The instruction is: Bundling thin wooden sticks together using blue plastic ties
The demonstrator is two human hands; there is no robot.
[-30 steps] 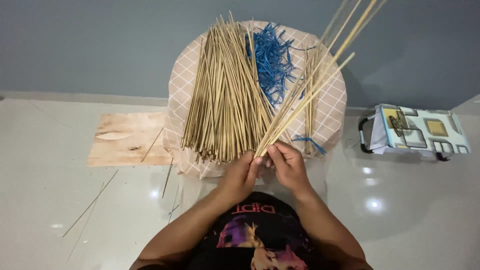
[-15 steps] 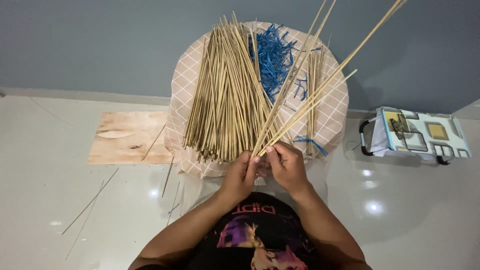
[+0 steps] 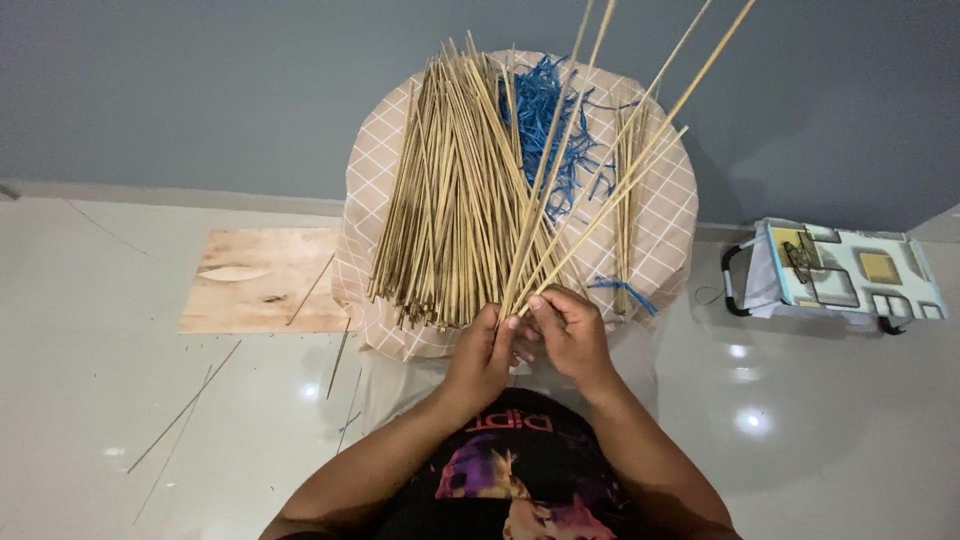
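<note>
A few thin bamboo sticks (image 3: 600,150), fanned upward and apart, are pinched at their lower ends between the left hand (image 3: 480,355) and right hand (image 3: 570,335), fingers closed on them, just off the near edge of the checked cloth-covered stool (image 3: 665,215). On the cloth: a large stick pile (image 3: 450,210) at left, blue strips (image 3: 545,115) toward the far edge. Plywood board (image 3: 255,280) and patterned bag (image 3: 850,270) lie on the floor.
</note>
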